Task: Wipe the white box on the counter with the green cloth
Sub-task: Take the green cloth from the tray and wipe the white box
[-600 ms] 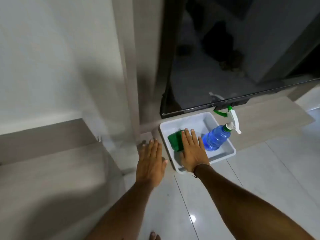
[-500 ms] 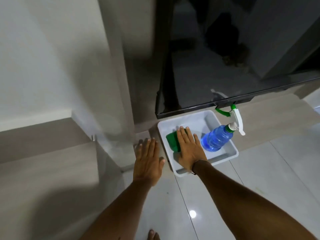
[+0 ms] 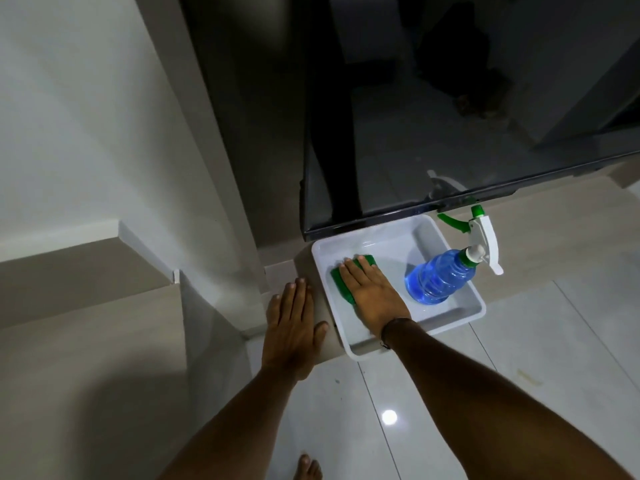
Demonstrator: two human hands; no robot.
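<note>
While right hand point(image 3: 372, 292) pressed soft cloth point(image 3: 341, 284) flat inside light, slippery box point(image 3: 460, 318), left hand point(image 3: 292, 332) lay spread on table point(image 3: 320, 308).

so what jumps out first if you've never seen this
The blue spray bottle leaning in the right of the white box. Next, the right hand flat on the green cloth in the box's left, under the black screen.

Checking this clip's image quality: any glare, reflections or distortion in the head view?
Head view: dim overall; a lamp glare spot on the glossy floor tiles; the dark screen mirrors the spray bottle; wide-angle bending of the wall edges; hands and white box stay sharp.
</note>
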